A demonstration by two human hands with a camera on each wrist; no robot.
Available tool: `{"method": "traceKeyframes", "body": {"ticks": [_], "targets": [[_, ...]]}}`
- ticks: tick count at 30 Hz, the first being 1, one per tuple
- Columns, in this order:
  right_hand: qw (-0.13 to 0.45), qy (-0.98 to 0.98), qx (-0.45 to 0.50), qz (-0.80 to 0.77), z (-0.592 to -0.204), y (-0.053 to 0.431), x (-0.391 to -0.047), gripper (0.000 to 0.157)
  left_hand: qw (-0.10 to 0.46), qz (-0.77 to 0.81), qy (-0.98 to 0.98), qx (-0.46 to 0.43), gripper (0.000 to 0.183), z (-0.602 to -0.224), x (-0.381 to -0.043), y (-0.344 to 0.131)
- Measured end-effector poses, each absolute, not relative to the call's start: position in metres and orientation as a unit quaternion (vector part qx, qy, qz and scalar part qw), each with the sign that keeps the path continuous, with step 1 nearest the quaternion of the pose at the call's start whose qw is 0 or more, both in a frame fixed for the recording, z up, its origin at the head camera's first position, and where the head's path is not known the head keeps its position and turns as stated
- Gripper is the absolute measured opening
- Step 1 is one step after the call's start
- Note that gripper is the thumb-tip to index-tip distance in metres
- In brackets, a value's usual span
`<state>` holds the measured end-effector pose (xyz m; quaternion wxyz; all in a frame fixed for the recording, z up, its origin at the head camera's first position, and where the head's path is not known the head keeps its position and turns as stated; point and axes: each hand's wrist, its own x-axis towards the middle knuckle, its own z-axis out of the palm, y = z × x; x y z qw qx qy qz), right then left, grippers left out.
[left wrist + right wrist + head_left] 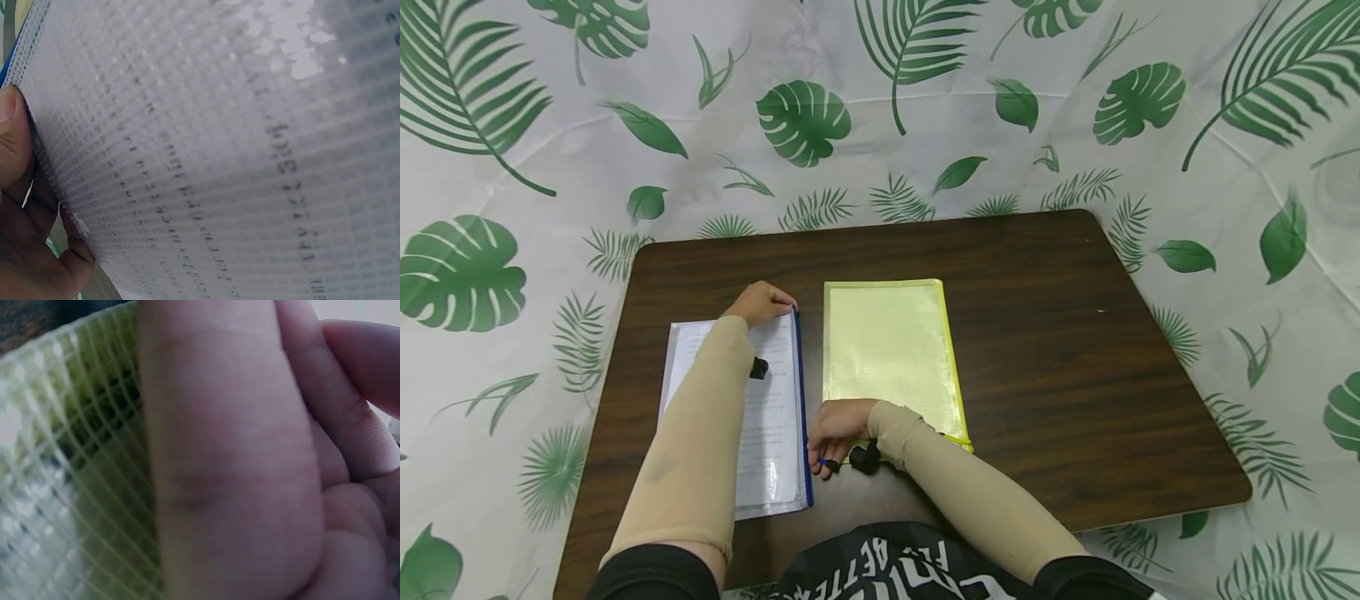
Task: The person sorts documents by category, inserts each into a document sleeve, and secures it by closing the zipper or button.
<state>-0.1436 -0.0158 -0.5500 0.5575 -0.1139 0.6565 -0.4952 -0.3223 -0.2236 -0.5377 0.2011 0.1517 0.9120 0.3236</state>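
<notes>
A clear mesh zipper pouch (771,417) with a blue zip edge lies on the left of the table, printed sheets showing through it. My left hand (760,304) pinches its far right corner; in the left wrist view the thumb (11,125) lies on the mesh, with other fingers behind it. Low along the blue edge, my right hand (838,425) has curled fingers about a small blue zipper pull (828,462). Under and beside that hand is a yellow mesh zipper pouch (883,342). The right wrist view is mostly filled by a finger (231,450), hiding the grip.
Both pouches lie on a dark wood-grain table (1060,358) with rounded corners. A white cloth with green leaf prints (805,125) hangs behind and around it. The person's dark shirt (895,567) is close to the near edge.
</notes>
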Motion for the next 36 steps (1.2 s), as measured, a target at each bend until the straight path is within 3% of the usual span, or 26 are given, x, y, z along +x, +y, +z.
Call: {"method": "traceKeyframes", "body": {"ticks": [24,36], "targets": [[0.557,0.658,-0.112,-0.495,-0.5541,-0.0145,-0.1379,0.026,0.200,0.316,0.915,0.153,0.022,-0.5363,-0.3199,-0.2246],[0.585,0.652,-0.131,-0.465,-0.5517,-0.0134,-0.1351,0.027,0.206,0.323,0.913,0.143,0.022,-0.5381,-0.3188,-0.2234]]}}
